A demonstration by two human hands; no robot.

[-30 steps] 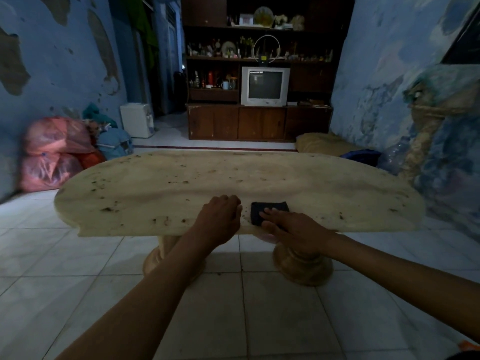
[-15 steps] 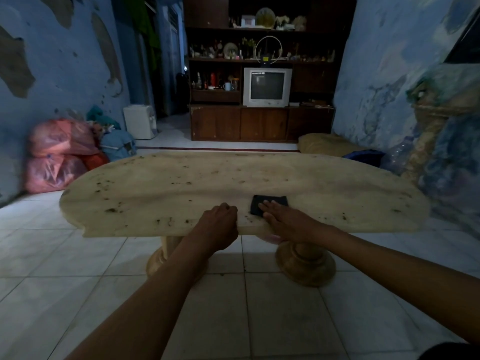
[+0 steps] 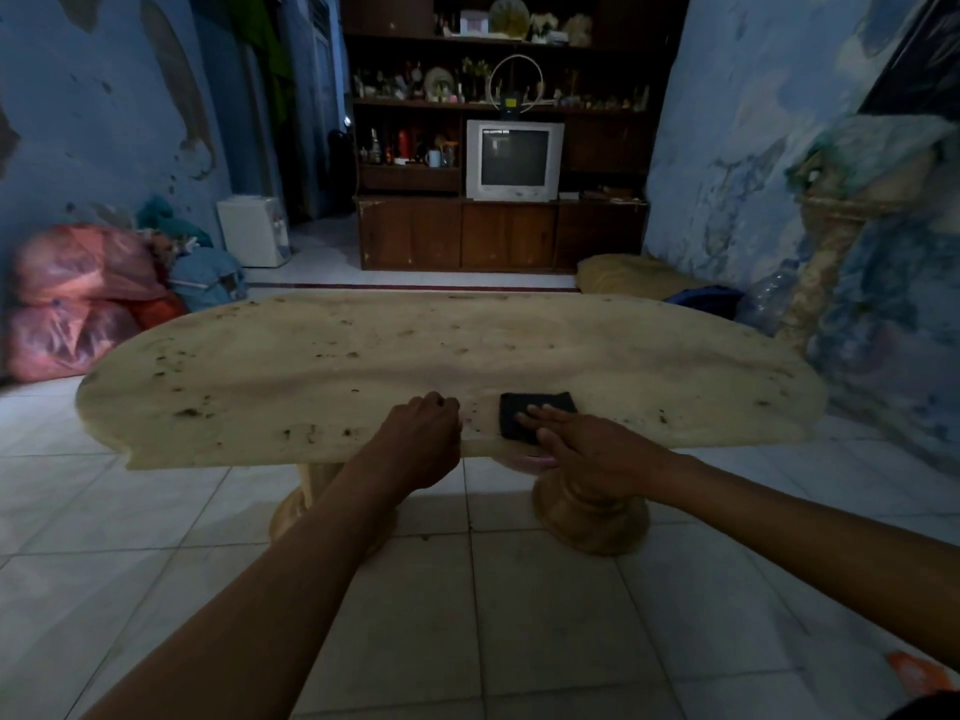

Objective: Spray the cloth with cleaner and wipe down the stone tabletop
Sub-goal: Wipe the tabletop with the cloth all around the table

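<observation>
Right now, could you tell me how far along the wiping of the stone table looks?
Early on. Nothing looks finished: dark specks dot the stone tabletop on its left half and near the right end. In hand: the right hand presses flat on the dark cloth at the near edge, and the left hand rests curled beside it. Almost all the wiping is left. No spray bottle is in view.

2 bare forearms reach in from the bottom of the view, with no sleeve showing on either one. The left hand (image 3: 423, 441) and the right hand (image 3: 589, 452) wear no glove, ring, watch or band that the dim light lets show. At the bottom right corner a sliver of dark fabric shows, too little to tell what garment it is.
</observation>
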